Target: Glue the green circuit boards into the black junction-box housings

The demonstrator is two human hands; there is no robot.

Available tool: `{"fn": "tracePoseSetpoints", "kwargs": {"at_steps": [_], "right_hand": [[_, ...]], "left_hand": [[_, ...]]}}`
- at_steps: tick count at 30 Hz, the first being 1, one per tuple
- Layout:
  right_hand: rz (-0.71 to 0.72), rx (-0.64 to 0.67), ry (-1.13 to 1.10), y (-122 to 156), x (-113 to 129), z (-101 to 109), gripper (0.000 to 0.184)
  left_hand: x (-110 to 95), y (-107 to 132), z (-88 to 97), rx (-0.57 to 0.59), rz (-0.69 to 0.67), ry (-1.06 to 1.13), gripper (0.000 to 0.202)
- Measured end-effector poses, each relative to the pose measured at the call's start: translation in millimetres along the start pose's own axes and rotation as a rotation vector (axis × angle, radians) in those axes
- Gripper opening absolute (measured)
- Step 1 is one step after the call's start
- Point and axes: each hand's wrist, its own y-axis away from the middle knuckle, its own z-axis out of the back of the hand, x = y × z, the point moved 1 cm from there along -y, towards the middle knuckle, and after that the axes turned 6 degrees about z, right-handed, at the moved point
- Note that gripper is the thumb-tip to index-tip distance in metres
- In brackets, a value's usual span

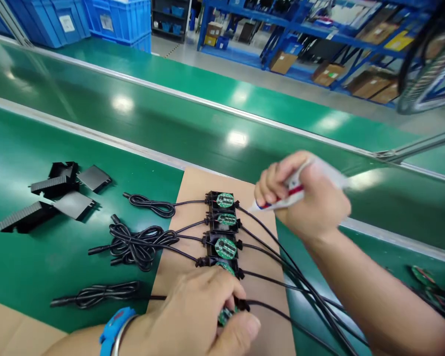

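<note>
My right hand [307,200] is closed round a white tube [282,198] with red and blue print, its nozzle pointing left toward a row of small black housings with round green circuit boards [224,200]. The row lies on a brown cardboard sheet [193,185]. My left hand [203,311] is closed on the nearest unit [225,315], pinching it against the cardboard; a blue band and a metal bangle are on that wrist. Black cables [141,244] run left and right from each unit.
Several black ribbed covers [52,187] lie on the green mat at the left. A green conveyor belt [170,118] with metal rails runs behind the cardboard. Blue crates [107,20] and blue shelving with boxes [326,74] stand far back. A fan guard [430,64] hangs at upper right.
</note>
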Motion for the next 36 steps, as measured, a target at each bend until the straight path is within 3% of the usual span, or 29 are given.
{"fn": "tracePoseSetpoints", "kwargs": {"at_steps": [4, 8, 11, 25, 31, 36], "right_hand": [[-0.211, -0.191, -0.564, -34.8, -39.5, -14.2, 0.041], [-0.281, -0.196, -0.595, -39.9, -68.3, -34.0, 0.05], [-0.306, -0.166, -0.592, -38.1, -77.9, -37.6, 0.05], [-0.283, -0.105, -0.575, -38.0, -78.9, -44.1, 0.046], [-0.303, -0.072, -0.534, -37.3, -75.7, -35.3, 0.05], [-0.302, -0.122, -0.527, -35.6, -68.9, -29.5, 0.052]], "left_hand": [[13.6, -4.4, -11.2, -0.146, -0.095, -0.362, 0.017], [20.4, -10.1, -16.2, -0.254, -0.177, -0.44, 0.018], [19.7, -13.7, -14.5, -0.303, -0.2, -0.457, 0.015], [17.5, -15.2, -15.1, -0.321, -0.191, -0.476, 0.014], [18.6, -15.5, -15.2, -0.313, -0.176, -0.484, 0.017], [17.8, -13.6, -14.1, -0.261, -0.158, -0.48, 0.017]]}}
